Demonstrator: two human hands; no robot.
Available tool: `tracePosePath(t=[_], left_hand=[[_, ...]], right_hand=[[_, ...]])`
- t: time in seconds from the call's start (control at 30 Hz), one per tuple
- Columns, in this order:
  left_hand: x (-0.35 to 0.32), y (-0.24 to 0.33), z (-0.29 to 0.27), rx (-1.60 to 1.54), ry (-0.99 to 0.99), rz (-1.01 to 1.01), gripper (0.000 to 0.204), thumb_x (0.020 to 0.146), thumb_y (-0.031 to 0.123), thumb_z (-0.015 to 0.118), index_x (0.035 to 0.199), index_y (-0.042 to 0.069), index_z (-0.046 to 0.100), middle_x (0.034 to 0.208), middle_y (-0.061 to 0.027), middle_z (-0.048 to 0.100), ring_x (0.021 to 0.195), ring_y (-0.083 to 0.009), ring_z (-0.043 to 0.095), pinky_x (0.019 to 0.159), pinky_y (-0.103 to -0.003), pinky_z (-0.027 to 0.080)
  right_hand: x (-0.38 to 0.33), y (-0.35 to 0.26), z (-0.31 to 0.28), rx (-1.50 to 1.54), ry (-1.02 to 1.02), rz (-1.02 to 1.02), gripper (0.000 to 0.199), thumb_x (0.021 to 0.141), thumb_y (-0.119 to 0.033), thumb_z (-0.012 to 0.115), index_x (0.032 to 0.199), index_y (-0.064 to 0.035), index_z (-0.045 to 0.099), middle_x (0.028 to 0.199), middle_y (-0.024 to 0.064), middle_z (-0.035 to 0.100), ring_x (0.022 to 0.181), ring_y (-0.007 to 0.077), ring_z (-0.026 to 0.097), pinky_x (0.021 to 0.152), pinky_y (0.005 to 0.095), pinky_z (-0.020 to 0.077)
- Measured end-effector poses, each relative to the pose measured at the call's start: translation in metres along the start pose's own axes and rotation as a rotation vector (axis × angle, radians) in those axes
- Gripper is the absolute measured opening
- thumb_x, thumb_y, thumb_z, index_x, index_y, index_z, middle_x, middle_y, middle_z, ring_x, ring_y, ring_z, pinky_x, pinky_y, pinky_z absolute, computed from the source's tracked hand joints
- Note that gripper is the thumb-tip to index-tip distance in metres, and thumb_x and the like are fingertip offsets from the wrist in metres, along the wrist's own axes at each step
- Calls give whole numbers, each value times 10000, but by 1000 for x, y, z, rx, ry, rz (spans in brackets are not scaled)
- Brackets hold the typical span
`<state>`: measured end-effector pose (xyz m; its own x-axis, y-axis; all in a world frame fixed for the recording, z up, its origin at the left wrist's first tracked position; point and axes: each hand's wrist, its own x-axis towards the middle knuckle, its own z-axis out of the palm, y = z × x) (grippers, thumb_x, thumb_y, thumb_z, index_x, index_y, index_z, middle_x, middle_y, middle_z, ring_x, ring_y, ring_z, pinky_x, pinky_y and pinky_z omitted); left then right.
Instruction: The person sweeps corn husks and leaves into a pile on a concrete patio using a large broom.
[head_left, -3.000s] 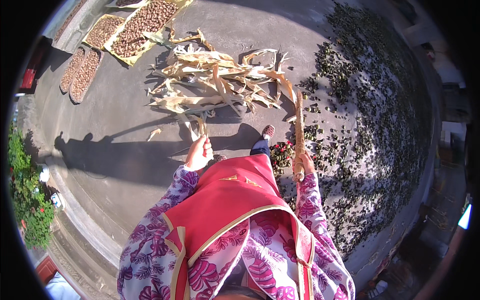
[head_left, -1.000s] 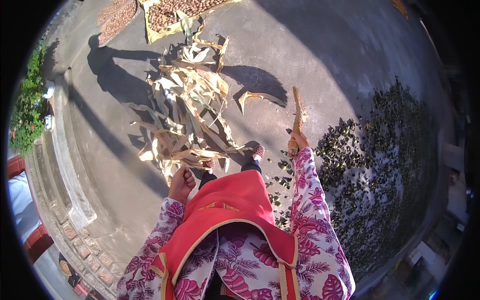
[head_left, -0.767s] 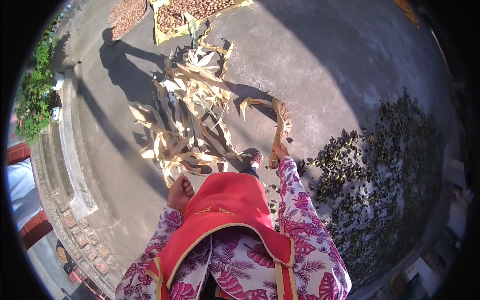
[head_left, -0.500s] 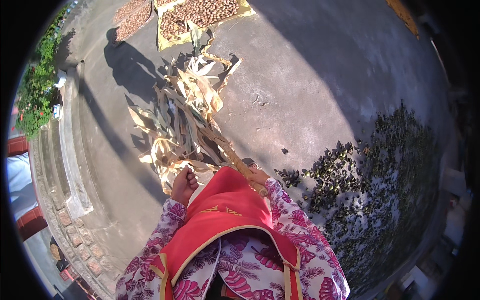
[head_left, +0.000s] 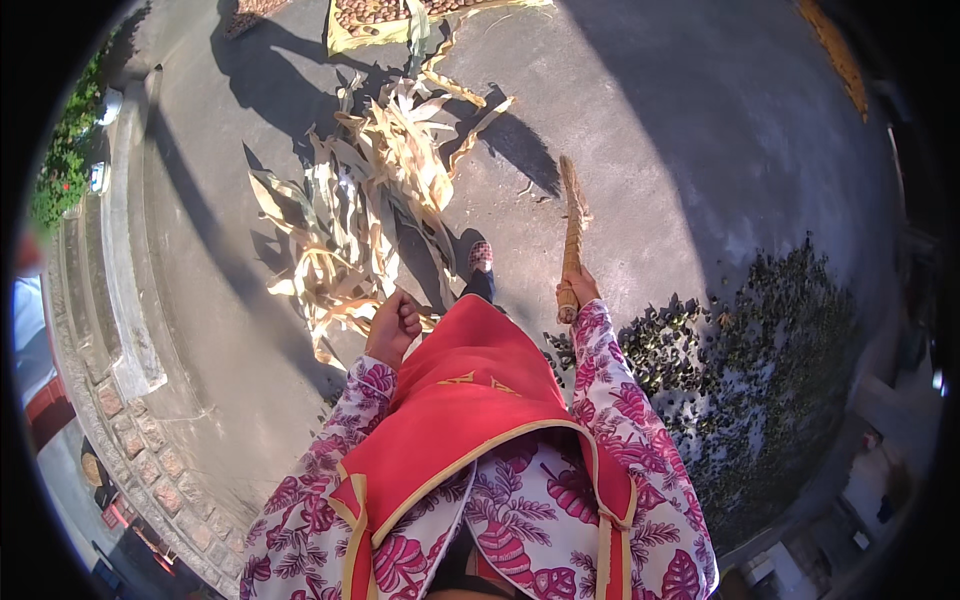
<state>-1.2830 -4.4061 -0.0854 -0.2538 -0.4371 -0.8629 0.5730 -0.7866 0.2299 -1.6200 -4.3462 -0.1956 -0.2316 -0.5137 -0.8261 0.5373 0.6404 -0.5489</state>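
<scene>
My right hand (head_left: 578, 287) is closed round the bound handle of a short straw broom (head_left: 573, 225). The broom points away from me, and its fan-shaped shadow falls on the concrete. To the left of my red apron, my left hand (head_left: 394, 328) is curled into a fist at the near end of a loose heap of dry corn husks and leaves (head_left: 380, 190). Whatever lies inside that fist is hidden. Pale, crinkled leaves spread forward and left from beside it.
A shoe (head_left: 481, 257) of mine stands right of the leaves. Dark green pieces (head_left: 740, 350) are strewn at the right. Round brown nuts or fruits lie on a yellow sheet (head_left: 370, 40) at the far end. Concrete steps (head_left: 115, 290) and green plants (head_left: 70, 160) edge the left.
My right hand has swung the broom right, away from the leaves, and turned it upright in view. My left fist has shifted slightly forward and right. My shoe has come into view.
</scene>
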Motion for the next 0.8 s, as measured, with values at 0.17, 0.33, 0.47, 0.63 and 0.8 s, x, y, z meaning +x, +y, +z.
tracePosePath(t=[0.17, 0.33, 0.47, 0.63, 0.8], left_hand=[[15, 47, 26, 20, 29, 45, 212, 827, 246, 411, 670, 105, 391, 513, 41, 307, 427, -68, 280, 368, -188, 234], [43, 70, 60, 112, 27, 15, 184, 817, 210, 423, 664, 114, 388, 529, 48, 319, 432, -59, 287, 362, -178, 237], [75, 66, 93, 143, 3, -21, 205, 817, 238, 416, 664, 104, 390, 507, 37, 314, 418, -68, 293, 353, -187, 228], [91, 58, 123, 129, -62, -74, 201, 815, 226, 412, 653, 110, 383, 510, 40, 313, 422, -62, 291, 360, -188, 232], [95, 51, 144, 93, -66, -67, 194, 821, 240, 427, 680, 108, 408, 522, 40, 317, 450, -64, 290, 383, -188, 244]], right_hand=[[52, -2, 42, -9, 25, 100, 150, 710, -121, 474, 838, -55, 431, 572, 73, 455, 423, 178, 482, 364, 303, 420], [23, 24, 102, -168, -327, 278, 244, 737, -104, 447, 971, -64, 390, 611, 92, 488, 442, 184, 506, 377, 301, 431], [-11, -10, 95, -223, -589, 342, 396, 737, -91, 438, 1117, -67, 330, 714, 91, 496, 553, 159, 522, 444, 277, 445], [-37, -36, 78, -472, -616, 240, 629, 721, -71, 434, 1271, -65, 130, 868, 92, 504, 640, 136, 518, 571, 243, 432], [-30, -55, 55, -420, -560, 187, 516, 710, -68, 434, 1205, -69, 288, 809, 75, 484, 594, 123, 505, 534, 239, 438]])
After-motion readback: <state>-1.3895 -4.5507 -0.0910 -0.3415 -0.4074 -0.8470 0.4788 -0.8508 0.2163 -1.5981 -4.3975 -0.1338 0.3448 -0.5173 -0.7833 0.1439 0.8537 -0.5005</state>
